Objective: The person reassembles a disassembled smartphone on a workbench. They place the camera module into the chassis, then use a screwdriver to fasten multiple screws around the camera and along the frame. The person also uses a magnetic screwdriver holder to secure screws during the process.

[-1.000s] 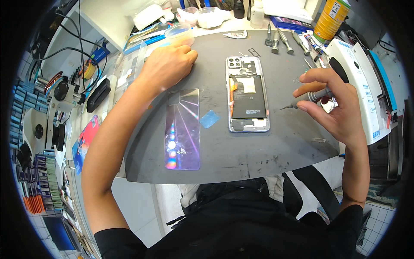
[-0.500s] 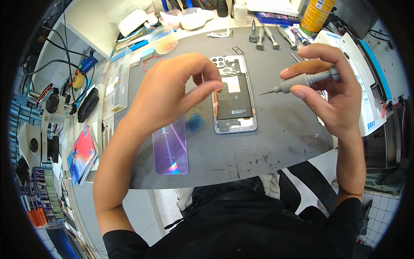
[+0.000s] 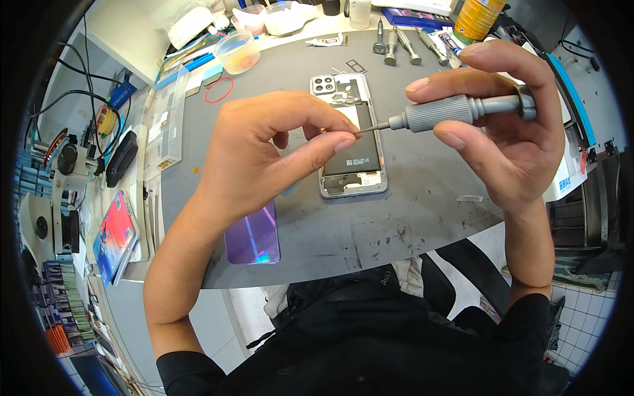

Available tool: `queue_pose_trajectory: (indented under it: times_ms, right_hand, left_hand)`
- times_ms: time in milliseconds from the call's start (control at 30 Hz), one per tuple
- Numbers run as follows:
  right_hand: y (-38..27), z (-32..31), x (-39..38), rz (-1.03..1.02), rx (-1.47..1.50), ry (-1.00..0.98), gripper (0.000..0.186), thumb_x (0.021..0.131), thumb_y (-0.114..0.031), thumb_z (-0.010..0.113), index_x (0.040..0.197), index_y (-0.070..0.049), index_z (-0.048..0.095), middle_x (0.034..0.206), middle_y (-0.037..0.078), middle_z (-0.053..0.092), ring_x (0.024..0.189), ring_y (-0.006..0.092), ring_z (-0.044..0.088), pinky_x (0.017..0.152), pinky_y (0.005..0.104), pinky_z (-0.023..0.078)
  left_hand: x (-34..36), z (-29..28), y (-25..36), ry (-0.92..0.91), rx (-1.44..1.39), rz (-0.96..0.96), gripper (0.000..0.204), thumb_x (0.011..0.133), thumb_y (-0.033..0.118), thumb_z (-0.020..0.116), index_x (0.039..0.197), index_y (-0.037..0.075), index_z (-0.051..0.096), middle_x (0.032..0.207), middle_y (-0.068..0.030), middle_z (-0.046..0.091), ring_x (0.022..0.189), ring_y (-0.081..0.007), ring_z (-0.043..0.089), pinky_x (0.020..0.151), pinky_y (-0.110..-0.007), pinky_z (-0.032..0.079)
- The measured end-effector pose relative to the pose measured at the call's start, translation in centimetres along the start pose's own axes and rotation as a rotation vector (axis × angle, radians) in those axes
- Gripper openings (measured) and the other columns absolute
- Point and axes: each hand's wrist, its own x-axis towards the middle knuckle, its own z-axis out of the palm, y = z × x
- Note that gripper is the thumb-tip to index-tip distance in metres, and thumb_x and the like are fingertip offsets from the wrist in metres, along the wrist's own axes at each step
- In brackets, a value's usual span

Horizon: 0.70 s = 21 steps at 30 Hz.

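In my right hand (image 3: 512,125) is a grey precision screwdriver (image 3: 436,113), held sideways between thumb and fingers with its tip pointing left. My left hand (image 3: 271,148) pinches thumb and forefinger together right at the screwdriver's tip; anything smaller between the fingertips is too small to make out. Below the hands an opened phone (image 3: 356,185) lies on the grey mat, its black battery and inner parts showing and partly hidden by my left hand. A purple phone back cover (image 3: 253,234) lies left of it, under my left wrist.
Several screwdrivers (image 3: 408,47) stand along the mat's far edge near a yellow can (image 3: 477,23). A clear plastic cup (image 3: 238,53), a red rubber band (image 3: 219,90) and a clear case (image 3: 166,119) are at the left. A small metal tray frame (image 3: 355,66) lies beyond the phone.
My right hand has raised the screwdriver and brought it leftward, so its tip now meets my left fingertips. The view has shifted slightly.
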Motion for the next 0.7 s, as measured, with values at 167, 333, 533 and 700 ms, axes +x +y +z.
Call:
queue_pose_trajectory:
  times_ms: [167,333,533,700]
  right_hand:
    - [-0.1,0.3,-0.2,0.028,0.007,0.016,0.056,0.089,0.003,0.072,0.135,0.006,0.041,0.109,0.028,0.071,0.096,0.0232,0.072,0.086,0.0303,0.057]
    - [-0.7,0.3,0.2,0.004,-0.094,-0.070,0.058,0.086,0.006,0.074,0.135,0.005,0.042,0.109,0.027,0.072,0.097,0.0232,0.073,0.085,0.0303,0.058]
    - [-0.9,0.6,0.7,-0.038,-0.153,-0.115,0.059,0.085,0.005,0.075,0.135,0.004,0.043,0.107,0.025,0.073,0.098,0.0235,0.074,0.085,0.0300,0.058]
    - [-1.0,0.6,0.6,0.005,-0.196,-0.147,0.058,0.084,0.004,0.077,0.133,0.003,0.046,0.107,0.022,0.073,0.099,0.0234,0.074,0.084,0.0295,0.058]
  left_hand:
    - [0.1,-0.2,0.3,-0.002,0.061,0.017,0.004,0.085,0.007,0.079,0.086,0.008,0.075,0.089,-0.0011,0.076,0.076,-0.0051,0.065,0.054,-0.019,0.036]
    - [-0.1,-0.1,0.1,0.013,0.083,-0.023,0.007,0.082,0.009,0.081,0.084,0.009,0.075,0.086,0.0016,0.074,0.073,-0.0038,0.062,0.055,-0.020,0.036]
    - [-0.2,-0.3,-0.1,-0.018,0.089,-0.061,0.008,0.081,0.010,0.083,0.083,0.010,0.075,0.086,0.0030,0.074,0.074,-0.0029,0.062,0.056,-0.020,0.037]
    - [-0.2,0.0,-0.4,-0.044,0.143,0.009,0.019,0.079,0.014,0.085,0.095,0.010,0.076,0.094,0.0003,0.075,0.081,-0.0095,0.066,0.063,-0.024,0.043]
